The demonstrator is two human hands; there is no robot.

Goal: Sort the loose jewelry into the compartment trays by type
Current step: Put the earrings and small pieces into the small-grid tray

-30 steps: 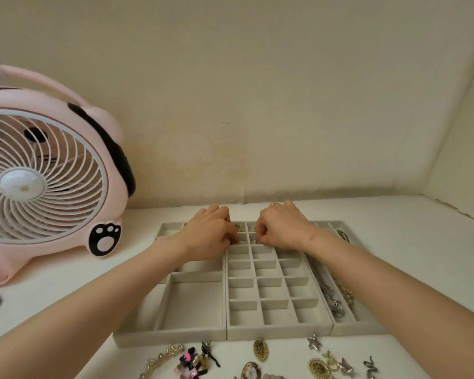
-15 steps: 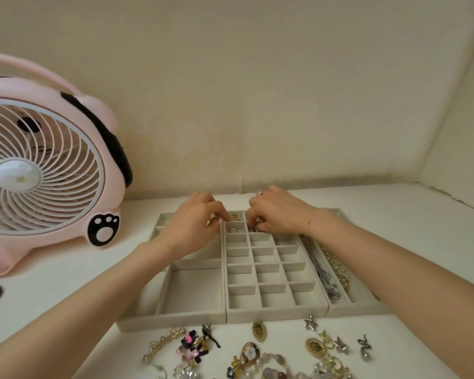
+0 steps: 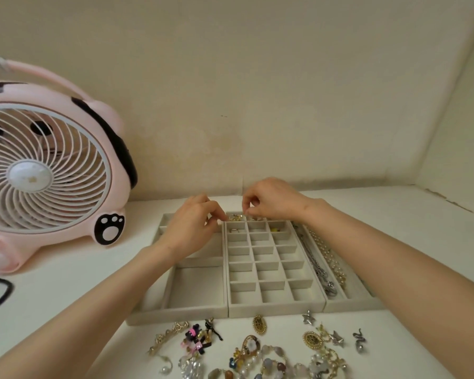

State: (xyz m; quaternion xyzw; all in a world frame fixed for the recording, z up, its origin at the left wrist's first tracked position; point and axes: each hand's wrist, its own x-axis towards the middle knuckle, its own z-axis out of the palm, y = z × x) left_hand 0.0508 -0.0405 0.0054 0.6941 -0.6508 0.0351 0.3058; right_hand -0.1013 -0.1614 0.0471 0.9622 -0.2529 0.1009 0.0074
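looking from the left, we see a pink fan (image 3: 44,173) with a white grille and a black paw print, standing on the white table (image 3: 74,272), and a black cable (image 3: 0,294) at the left edge. next come three grey trays side by side, touching.

the left tray (image 3: 197,285) has wide compartments. our left hand (image 3: 192,225) hangs over its far part, fingers curled, the tips pressed together at the far left corner of the grid tray (image 3: 268,269). whether a piece is between the tips, we cannot tell.

the grid tray has many small cells. gold pieces (image 3: 234,218) lie in the far left cell, a thin ring (image 3: 234,230) in the next cell toward us, and a small yellow piece (image 3: 274,229) in the right cell of that row. our right hand (image 3: 271,201) is over the far edge of this tray, thumb and forefinger closed tip to tip. if something is pinched there, it is too small to tell.

the right tray (image 3: 350,299) has long channels, with a silver chain (image 3: 316,266) in one and a gold beaded chain (image 3: 331,261) beside it.

in front of the trays the loose jewelry lies on the table: a gold link bracelet (image 3: 167,336), a black and pink piece (image 3: 196,339), a gold oval brooch (image 3: 258,324), a silver star (image 3: 308,318), a silver snake ring (image 3: 359,341).
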